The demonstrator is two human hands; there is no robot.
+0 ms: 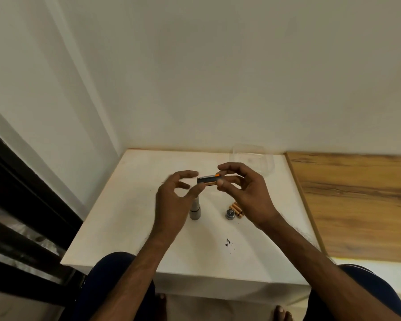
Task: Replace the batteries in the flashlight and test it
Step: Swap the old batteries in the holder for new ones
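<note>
The person's knees [111, 274] in dark cloth frame the bottom of the view, with a white table [130, 216] between them; a wooden top [357, 205] adjoins it on the right. The right hand [243, 191] pinches one end of a battery holder [207, 180] above the table; the left hand [174, 198] curls thumb and forefinger around the other end, though blur hides whether it actually grips. The flashlight [195, 210] lies on the table below the left hand, apparently open; its cap [230, 214] sits apart to the right, just beside a few loose batteries [237, 209]. Opening and emptying look done; the holder seems to carry cells, but which set cannot be told; sliding it back, capping and testing remain.
</note>
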